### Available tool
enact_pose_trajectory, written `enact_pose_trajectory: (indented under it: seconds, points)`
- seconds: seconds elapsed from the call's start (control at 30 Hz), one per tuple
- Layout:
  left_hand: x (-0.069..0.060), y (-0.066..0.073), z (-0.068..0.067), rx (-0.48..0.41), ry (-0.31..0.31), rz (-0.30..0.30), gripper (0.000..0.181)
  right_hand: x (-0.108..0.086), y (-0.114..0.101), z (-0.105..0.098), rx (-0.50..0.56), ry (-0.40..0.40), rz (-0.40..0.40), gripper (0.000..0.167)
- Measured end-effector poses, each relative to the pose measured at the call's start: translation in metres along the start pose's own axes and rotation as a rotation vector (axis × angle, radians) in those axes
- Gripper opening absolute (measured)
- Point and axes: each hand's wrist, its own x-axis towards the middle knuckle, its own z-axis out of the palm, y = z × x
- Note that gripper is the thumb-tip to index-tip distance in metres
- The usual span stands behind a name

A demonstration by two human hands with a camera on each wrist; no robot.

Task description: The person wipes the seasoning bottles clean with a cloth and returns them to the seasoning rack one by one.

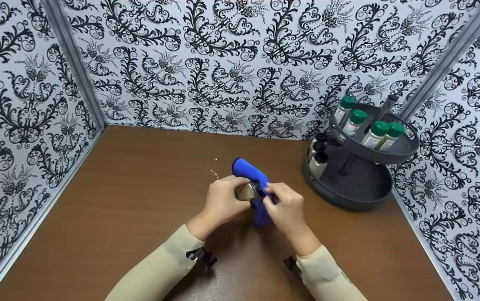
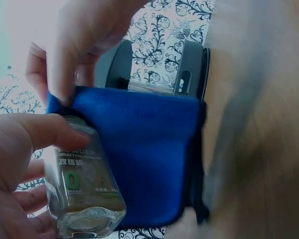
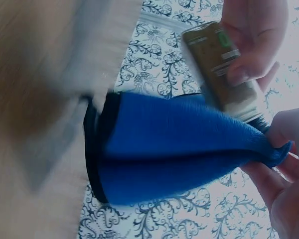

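Observation:
My left hand (image 1: 222,197) grips a small square glass spice jar (image 1: 246,192) between thumb and fingers, tilted over the table. In the left wrist view the jar (image 2: 84,186) has a printed label with a green 0 and brownish powder inside. A blue cloth (image 1: 251,172) with dark edging hangs from my right hand (image 1: 286,207), which pinches it by the jar's neck end. The right wrist view shows the cloth (image 3: 174,132) folded and bunched at the fingertips, beside the jar's dark cap (image 3: 260,122). The cloth partly hides the cap.
A dark grey two-tier round rack (image 1: 390,157) stands at the back right. Several green-capped jars (image 1: 375,134) are on its upper tier, black-capped jars (image 1: 318,164) on the lower. Pale crumbs (image 1: 214,173) lie on the brown table (image 1: 148,175), enclosed by patterned walls (image 1: 223,62).

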Motion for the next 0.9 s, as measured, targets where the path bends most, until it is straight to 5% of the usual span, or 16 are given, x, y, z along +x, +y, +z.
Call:
enact_pose_trajectory:
  seconds: [0.23,0.53,0.63,0.73,0.9]
  points:
    - [-0.001,0.0,-0.004,-0.02,0.027,-0.026,0.046,0.0,0.0,0.001,-0.01,-0.03,0.048,0.021]
    - [-0.001,0.006,-0.004,0.047,-0.029,0.02,0.046,0.0,-0.011,-0.004,-0.158,-0.005,-0.209,0.021]
    - [0.0,0.008,-0.004,0.078,-0.012,0.046,0.046,0.0,-0.011,-0.005,-0.163,0.001,-0.226,0.021]
    - [0.0,0.007,-0.004,0.033,0.013,0.043,0.045,0.002,-0.009,-0.006,-0.08,0.025,-0.125,0.022]
    - [0.004,0.004,-0.004,-0.211,0.059,-0.007,0.047,0.01,-0.01,-0.01,0.334,0.098,0.275,0.022]
